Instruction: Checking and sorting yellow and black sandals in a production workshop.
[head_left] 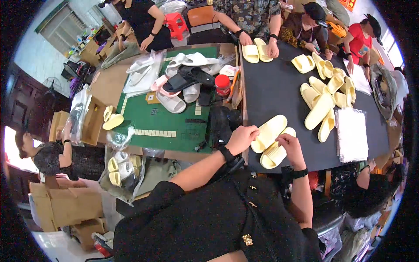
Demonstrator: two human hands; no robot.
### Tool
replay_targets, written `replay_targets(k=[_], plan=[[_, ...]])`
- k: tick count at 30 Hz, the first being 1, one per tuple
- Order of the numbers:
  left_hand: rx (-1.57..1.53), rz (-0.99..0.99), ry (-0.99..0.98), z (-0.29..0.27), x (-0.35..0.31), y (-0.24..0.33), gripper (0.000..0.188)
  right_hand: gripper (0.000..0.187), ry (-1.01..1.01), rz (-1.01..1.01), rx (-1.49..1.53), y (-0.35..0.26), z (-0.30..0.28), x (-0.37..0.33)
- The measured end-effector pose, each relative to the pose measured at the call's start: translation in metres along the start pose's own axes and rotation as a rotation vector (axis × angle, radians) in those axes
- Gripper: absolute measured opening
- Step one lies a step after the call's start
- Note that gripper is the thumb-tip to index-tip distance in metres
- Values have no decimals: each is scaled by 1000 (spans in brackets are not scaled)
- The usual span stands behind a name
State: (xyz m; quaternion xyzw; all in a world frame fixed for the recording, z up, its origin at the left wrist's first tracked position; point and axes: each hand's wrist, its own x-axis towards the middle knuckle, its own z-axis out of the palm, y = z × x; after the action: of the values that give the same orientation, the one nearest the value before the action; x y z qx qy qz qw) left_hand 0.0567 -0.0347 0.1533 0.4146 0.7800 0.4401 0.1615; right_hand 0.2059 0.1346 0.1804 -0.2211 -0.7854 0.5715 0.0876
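Observation:
Two pale yellow slide slippers lie side by side on the black table mat, in front of me. The farther slipper [271,127] has its left edge by my left hand [242,139], whose fingers are curled closed. The nearer slipper [272,158] shows a ribbed strap. Over its right side is my right hand [292,150], thumb and fingers pinched together at the slipper's edge. Whatever either hand has between its fingertips is too small or hidden to make out. Both wrists wear black bands.
More yellow slippers [321,109] are heaped to the right on the black mat [279,87], beside a stack of white plastic bags [352,134]. Left, a green mat [148,118] bears mixed slippers [171,103] and a red jar [222,85]. Several people work around the tables.

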Motion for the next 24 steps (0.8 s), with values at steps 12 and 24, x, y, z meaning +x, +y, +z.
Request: replay_targets(k=[12,24], plan=[[-525,-196,-256,31,31,-28,25,15,389,-94,-392,4,-34,23],[-554,-313,-243,36,-8,-80,21,15,425,33,-332,47,-92,38]])
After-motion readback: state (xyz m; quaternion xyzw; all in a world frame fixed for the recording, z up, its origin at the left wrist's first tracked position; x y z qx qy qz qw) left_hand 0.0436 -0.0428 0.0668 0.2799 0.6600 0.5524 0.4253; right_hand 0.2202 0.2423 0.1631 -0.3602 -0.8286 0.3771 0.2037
